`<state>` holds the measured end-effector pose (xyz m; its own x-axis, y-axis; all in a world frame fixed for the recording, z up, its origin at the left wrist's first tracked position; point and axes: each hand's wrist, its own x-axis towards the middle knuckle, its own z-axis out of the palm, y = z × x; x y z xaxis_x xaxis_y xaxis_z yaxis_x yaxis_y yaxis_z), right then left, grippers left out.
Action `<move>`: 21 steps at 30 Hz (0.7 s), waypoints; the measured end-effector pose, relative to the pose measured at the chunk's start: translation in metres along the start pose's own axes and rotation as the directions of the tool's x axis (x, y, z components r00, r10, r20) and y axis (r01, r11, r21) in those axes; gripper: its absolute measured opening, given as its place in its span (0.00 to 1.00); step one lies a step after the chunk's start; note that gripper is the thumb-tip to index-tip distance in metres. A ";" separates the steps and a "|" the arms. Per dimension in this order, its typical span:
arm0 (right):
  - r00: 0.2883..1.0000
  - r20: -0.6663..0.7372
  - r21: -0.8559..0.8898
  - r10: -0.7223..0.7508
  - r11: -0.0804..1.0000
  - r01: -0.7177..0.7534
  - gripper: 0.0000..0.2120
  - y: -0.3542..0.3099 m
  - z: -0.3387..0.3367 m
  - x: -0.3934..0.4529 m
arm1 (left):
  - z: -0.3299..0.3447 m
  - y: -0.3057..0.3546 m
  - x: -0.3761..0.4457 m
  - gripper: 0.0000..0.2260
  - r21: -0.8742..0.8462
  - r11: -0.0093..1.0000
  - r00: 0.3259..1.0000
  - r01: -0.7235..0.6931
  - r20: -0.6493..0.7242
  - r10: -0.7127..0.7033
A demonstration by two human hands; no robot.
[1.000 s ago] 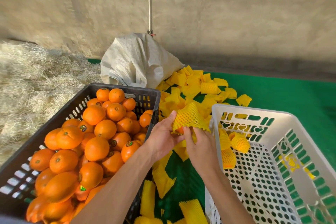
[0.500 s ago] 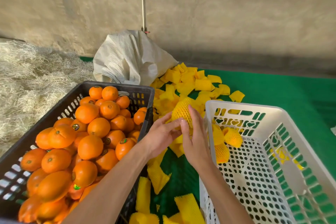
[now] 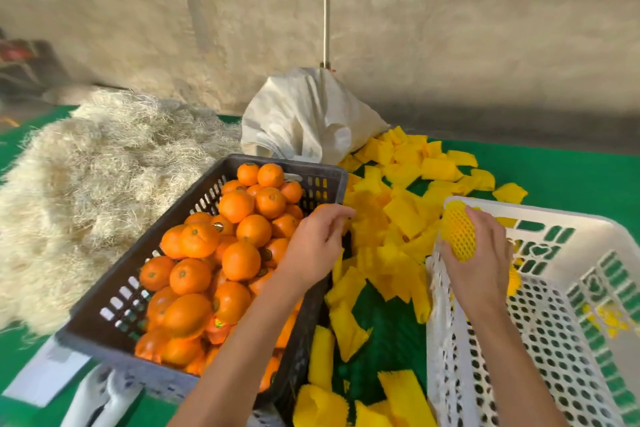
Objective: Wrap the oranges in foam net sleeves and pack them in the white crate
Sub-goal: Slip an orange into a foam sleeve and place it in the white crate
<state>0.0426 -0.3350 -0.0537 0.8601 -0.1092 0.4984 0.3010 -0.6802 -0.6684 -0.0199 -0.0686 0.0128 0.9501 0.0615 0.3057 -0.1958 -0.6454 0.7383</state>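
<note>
Right hand [image 3: 479, 253]: fingers grasping sleeved orange [image 3: 457, 234] above white crate [image 3: 540, 215] rim. Left hand [image 3: 317, 246]: fingers released, beside foam sleeves [image 3: 398, 215].

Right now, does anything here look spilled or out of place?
Yes: yellow foam net sleeves lie strewn loose over the green mat between the dark crate and the white crate, seemingly tipped from the white sack. Otherwise nothing stands out.

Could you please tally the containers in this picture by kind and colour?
dark crate: 1
white crate: 1
white sack: 1
Total: 3
</note>
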 end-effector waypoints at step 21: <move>0.487 0.873 -0.228 0.028 0.906 0.356 0.11 -0.071 0.085 -0.056 | -0.028 -0.069 -0.051 0.32 0.562 0.827 0.971 -0.007 0.200 -0.128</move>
<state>0.0082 -0.2186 -0.0809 0.7869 0.5604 -0.2582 0.4849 -0.8204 -0.3030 -0.0614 -0.0063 -0.0369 0.9966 -0.0099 0.0817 -0.0318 -0.9621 0.2709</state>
